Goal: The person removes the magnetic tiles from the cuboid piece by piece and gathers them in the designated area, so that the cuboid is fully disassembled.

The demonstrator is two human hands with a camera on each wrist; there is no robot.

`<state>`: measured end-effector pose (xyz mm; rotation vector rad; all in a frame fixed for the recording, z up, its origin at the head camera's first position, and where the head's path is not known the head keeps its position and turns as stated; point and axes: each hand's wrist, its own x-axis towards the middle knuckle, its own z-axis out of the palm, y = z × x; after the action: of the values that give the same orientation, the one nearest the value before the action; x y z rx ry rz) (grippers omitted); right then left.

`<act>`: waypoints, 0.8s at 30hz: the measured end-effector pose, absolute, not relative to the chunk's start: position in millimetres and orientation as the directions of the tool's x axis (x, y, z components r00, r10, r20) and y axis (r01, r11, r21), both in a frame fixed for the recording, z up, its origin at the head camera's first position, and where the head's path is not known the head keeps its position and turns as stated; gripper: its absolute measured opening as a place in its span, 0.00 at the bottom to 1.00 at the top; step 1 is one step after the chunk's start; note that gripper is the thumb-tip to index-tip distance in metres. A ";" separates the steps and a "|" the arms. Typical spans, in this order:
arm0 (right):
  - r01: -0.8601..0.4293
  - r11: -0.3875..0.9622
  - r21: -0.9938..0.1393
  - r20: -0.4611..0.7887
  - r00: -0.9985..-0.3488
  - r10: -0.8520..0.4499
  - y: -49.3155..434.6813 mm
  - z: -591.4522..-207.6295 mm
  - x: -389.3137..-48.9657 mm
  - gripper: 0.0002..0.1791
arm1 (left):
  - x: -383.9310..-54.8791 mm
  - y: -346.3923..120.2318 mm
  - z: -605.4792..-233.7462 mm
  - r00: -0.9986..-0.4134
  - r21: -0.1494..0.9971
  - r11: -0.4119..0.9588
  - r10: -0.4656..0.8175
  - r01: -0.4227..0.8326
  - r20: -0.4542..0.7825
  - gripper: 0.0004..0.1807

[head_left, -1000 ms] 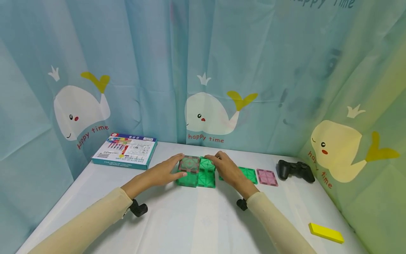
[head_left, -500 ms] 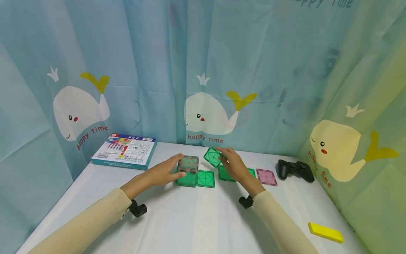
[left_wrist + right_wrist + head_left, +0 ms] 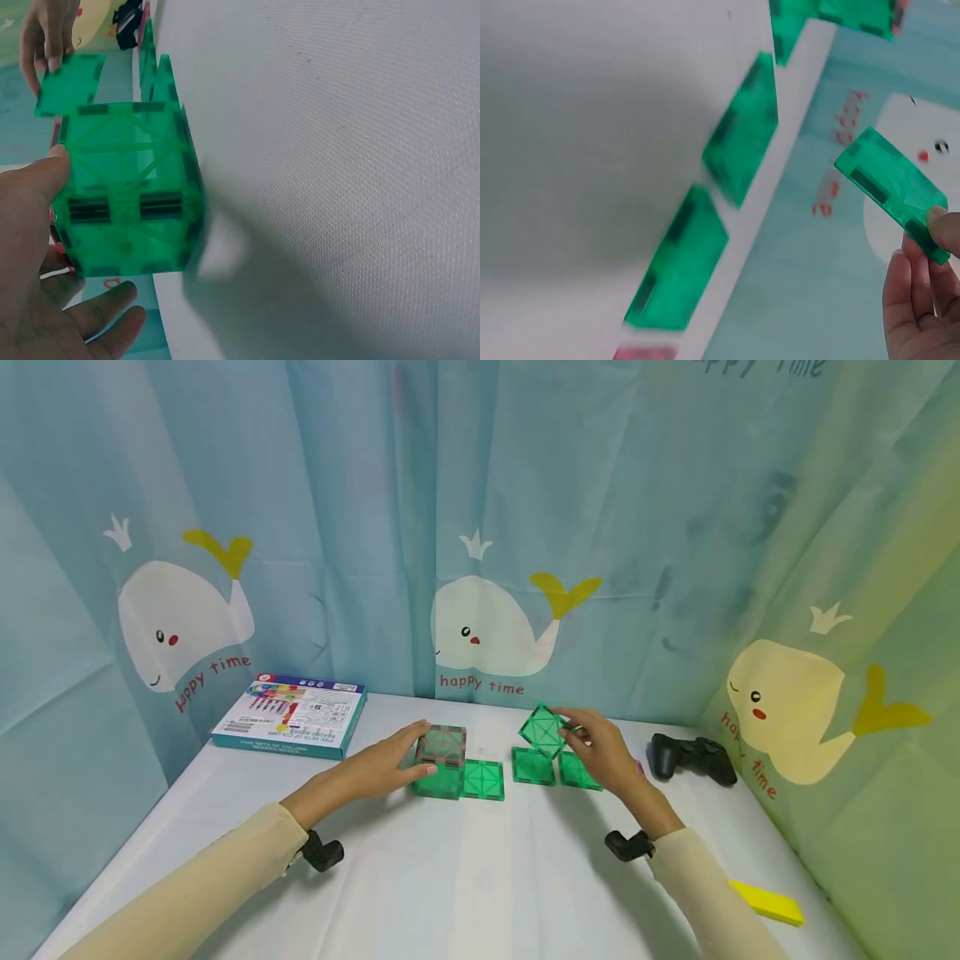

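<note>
Head: a translucent green square plastic tile (image 3: 545, 731) is pinched by the right hand (image 3: 603, 750) above the white counter (image 3: 420, 877). Left wrist: a translucent green-and-pink plastic box (image 3: 120, 240) is touched by the left hand (image 3: 30, 255), fingers spread. Right wrist: tile clear of the counter; step judged as tile positioning, controlled lowering apparently required.

Curtain (image 3: 337, 485) behind your counter (image 3: 420, 877). Box (image 3: 288, 718) far left. Your left grip (image 3: 382, 768) at the left side of the tile block (image 3: 438, 782). Flat tile (image 3: 483, 779) just right of that block. Farther right, tile pair (image 3: 533, 766) side by side; held tile (image 3: 543, 731) above, in your right grip (image 3: 603, 752). Controller (image 3: 692, 758) right of these. Bar (image 3: 767, 903) nearer you, right.
</note>
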<state>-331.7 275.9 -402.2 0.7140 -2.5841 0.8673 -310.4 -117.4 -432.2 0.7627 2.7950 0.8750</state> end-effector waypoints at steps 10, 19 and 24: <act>-0.439 0.765 -0.472 0.366 -0.886 -0.284 347.9 -389.5 -299.4 0.21 | -309.1 -117.0 -433.0 -0.864 0.567 0.699 0.502 0.436 0.046 0.46; -0.380 0.705 -0.599 0.063 -0.900 -0.431 404.5 -393.1 -276.3 0.20 | -307.6 -118.7 -432.2 -0.866 0.563 0.704 0.499 0.432 0.041 0.47; -0.379 0.688 -0.619 0.003 -0.877 -0.481 428.5 -403.0 -275.7 0.19 | -308.0 -118.4 -431.5 -0.862 0.572 0.697 0.505 0.432 0.036 0.47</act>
<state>-275.7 428.5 -403.0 0.7781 -3.0313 1.0525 -308.0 -118.4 -431.5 0.7709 2.7784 0.8885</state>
